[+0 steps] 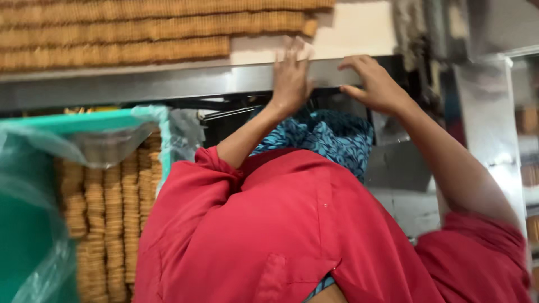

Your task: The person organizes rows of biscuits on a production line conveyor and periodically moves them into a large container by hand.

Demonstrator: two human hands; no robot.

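Rows of thin tan biscuits [112,33] lie on edge across a pale conveyor surface [359,28] at the top of the view, three long ridged bands running in from the left, the lowest one ending short of the others. Below them a brushed steel rail [140,87] crosses the frame, dull grey and smooth.

At the far left stands a green plastic crate [25,235] lined with a clear, crinkled plastic bag [112,146]; inside it, stacks of the same biscuits [112,224] stand in tight upright columns, their edges finely ribbed.

In the middle, a person in a red cloth garment [292,235] with short sleeves fills the lower frame, and a blue patterned fabric [331,137] bunches just under the rail. The left hand [292,73] lies flat against the steel rail, fingers spread and pointing up toward the conveyor surface, blurred at the tips; it holds nothing. Just beside it, the right hand [373,84] curls loosely over the rail's lower edge, fingers bent, thumb below, gripping only the metal.

Farther right, an upright steel post [488,129] shines with soft reflections, and more biscuits sit blurred on shelves behind it.
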